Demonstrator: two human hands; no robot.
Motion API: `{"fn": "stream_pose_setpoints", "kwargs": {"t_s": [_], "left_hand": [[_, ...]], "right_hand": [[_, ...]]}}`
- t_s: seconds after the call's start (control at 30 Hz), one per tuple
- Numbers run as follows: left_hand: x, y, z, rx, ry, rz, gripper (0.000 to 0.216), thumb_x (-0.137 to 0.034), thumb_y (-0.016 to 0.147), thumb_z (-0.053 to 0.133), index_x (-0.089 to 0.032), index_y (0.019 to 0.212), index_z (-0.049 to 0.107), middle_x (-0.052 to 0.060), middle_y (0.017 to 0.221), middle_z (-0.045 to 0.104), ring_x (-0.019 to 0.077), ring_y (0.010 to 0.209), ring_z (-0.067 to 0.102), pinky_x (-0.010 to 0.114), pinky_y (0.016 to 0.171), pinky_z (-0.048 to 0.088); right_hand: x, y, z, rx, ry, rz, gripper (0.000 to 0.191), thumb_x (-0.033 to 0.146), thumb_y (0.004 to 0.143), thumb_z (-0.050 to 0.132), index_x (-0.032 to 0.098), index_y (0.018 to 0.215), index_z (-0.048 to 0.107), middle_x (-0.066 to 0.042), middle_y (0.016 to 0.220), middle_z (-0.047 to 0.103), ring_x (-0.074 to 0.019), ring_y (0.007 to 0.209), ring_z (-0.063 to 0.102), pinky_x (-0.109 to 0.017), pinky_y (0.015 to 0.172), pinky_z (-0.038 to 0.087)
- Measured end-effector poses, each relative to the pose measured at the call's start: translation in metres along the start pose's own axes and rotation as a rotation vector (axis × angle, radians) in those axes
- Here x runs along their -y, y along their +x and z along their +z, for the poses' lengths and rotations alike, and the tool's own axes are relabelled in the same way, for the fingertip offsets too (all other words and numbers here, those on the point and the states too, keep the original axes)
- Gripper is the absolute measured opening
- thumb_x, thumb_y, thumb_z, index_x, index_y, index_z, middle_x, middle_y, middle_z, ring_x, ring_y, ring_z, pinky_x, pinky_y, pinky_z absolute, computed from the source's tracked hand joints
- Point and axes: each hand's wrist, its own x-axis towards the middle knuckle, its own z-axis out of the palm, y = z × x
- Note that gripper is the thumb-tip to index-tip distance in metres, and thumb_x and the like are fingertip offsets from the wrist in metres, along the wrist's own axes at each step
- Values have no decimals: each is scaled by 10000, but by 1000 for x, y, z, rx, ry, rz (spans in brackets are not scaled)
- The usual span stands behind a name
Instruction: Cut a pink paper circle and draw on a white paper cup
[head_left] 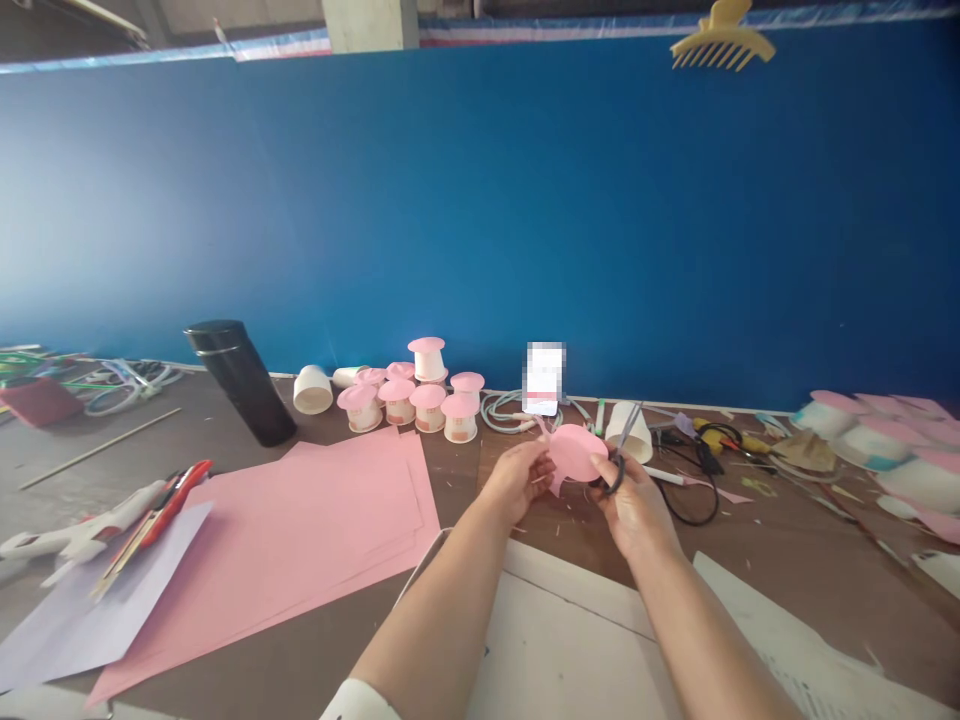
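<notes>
A roughly round piece of pink paper is held up between my two hands above the table. My left hand is closed at its left side, where a narrow strip of paper hangs down by the fingers. My right hand presses the disc's right edge with the thumb. That same hand also keeps black-handled scissors, their blades pointing up and away from the paper. Just behind lies a white paper cup on its side, partly hidden by the scissors.
Several cups with pink paper tops stand by the blue wall panel. To the left are a black bottle, pink sheets, a red utility knife and a glue gun. A phone leans at the back.
</notes>
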Motion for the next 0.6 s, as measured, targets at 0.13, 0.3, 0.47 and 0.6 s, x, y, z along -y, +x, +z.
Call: {"fn": "stream_pose_setpoints", "kwargs": {"t_s": [0.13, 0.3, 0.47, 0.6], "left_hand": [[-4, 5, -3, -96, -118, 34, 321, -432, 764, 737, -124, 852, 713, 81, 854, 676, 76, 656, 582, 183, 609, 456], [1, 5, -4, -58, -34, 104, 353, -416, 684, 807, -139, 889, 729, 81, 929, 684, 88, 745, 594, 187, 671, 443], [8, 5, -5, -11, 70, 149, 390, -427, 652, 821, -130, 885, 721, 75, 866, 684, 115, 730, 586, 215, 658, 430], [7, 8, -6, -72, -39, 111, 279, -298, 667, 813, -111, 828, 682, 80, 806, 673, 138, 689, 592, 228, 606, 440]], "right_hand": [[0, 0, 0, -9, 61, 38, 454, 335, 519, 858, 245, 926, 680, 35, 799, 663, -111, 644, 546, -207, 481, 370], [0, 0, 0, 5, 56, 50, 463, 336, 526, 869, 242, 942, 688, 33, 793, 660, -107, 639, 531, -201, 488, 367], [-3, -3, 1, 97, -43, 20, 537, 363, 541, 862, 231, 1033, 689, 13, 854, 699, -129, 674, 572, -223, 533, 401], [-10, -5, 3, 141, -108, 7, 568, 349, 540, 874, 221, 1064, 694, 1, 867, 700, -136, 699, 595, -231, 577, 435]]}}
